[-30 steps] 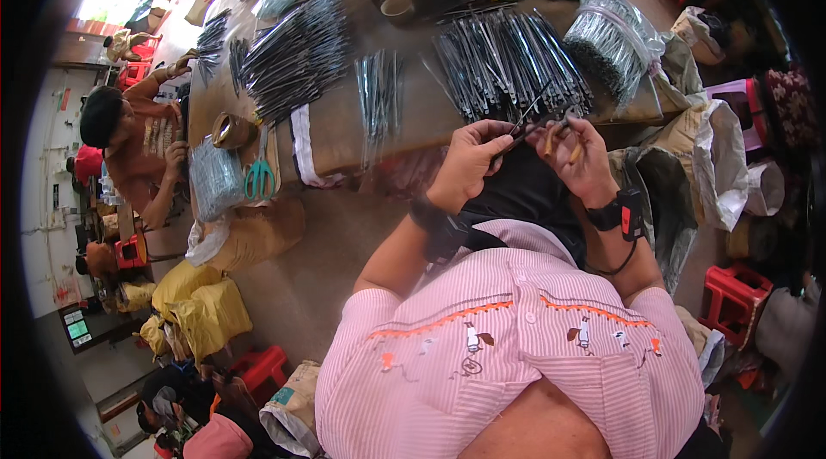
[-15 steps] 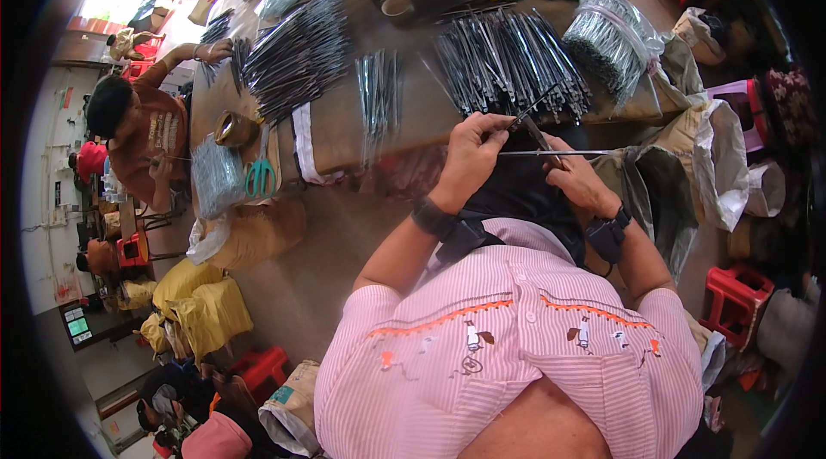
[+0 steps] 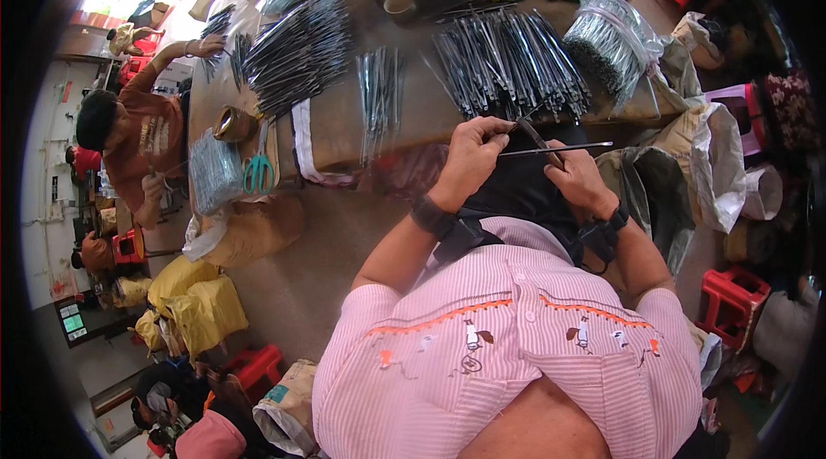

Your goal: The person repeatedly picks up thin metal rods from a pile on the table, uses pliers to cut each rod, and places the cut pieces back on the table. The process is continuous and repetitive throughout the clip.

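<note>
A crowded workshop spreads around a long brown tabletop (image 3: 413,128) strewn with bundles of thin dark metal rods (image 3: 508,63), a bagged bundle of shiny rods (image 3: 611,42) at two o'clock, green-handled scissors (image 3: 258,171) and a roll of tape (image 3: 231,123) at nine o'clock. A co-worker in a rust shirt (image 3: 142,145) sits at the far left end.

At the tabletop's near edge, the left hand (image 3: 469,158) is clenched in a pinch on one end of a slim metal rod (image 3: 559,148), thumb and forefinger closed on it. From that grip the rod's long axis runs almost level toward three o'clock, its free tip past the right hand (image 3: 581,184). The right hand lies just under the rod's middle, curled around a short dark tool (image 3: 538,139) that slants up toward eleven o'clock and crosses the rod; whether its fingers also press the rod I cannot tell. The rod looks stiff, smooth and glinting, straight along its length. Both wrists wear dark bands.
</note>
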Tool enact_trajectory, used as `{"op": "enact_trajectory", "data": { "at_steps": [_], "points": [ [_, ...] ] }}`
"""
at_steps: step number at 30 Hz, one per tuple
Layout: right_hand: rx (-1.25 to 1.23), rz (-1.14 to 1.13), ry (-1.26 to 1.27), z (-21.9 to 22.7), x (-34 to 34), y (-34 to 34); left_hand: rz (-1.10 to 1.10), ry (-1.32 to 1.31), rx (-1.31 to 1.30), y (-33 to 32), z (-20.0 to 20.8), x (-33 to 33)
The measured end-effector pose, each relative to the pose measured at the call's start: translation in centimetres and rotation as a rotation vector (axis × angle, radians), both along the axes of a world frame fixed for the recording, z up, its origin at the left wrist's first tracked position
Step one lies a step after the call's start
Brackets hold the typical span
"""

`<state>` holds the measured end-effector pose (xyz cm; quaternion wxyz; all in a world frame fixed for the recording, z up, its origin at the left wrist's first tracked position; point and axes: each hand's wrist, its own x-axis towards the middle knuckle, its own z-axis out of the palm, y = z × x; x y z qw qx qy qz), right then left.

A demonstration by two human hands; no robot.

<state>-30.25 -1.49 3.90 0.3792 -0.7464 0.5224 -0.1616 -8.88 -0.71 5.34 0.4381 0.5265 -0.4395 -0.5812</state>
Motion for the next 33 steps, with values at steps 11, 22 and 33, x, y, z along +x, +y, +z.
{"op": "enact_trajectory", "data": {
  "at_steps": [11, 22, 33],
  "points": [
    [-0.02, -0.018, -0.108, -0.9, 2.3, -0.5, 0.104, -0.713, -0.377, 2.0, 1.3, 2.6],
    [0.301, 0.039, -0.268, -2.2, 6.4, -1.1, 0.369, -0.991, -0.412, 1.2, -1.0, 7.2],
    [0.546, -0.115, -0.639, -1.4, 4.0, -0.3, 0.477, -1.22, 0.099, -3.4, -8.9, 17.6]
  ]
}}
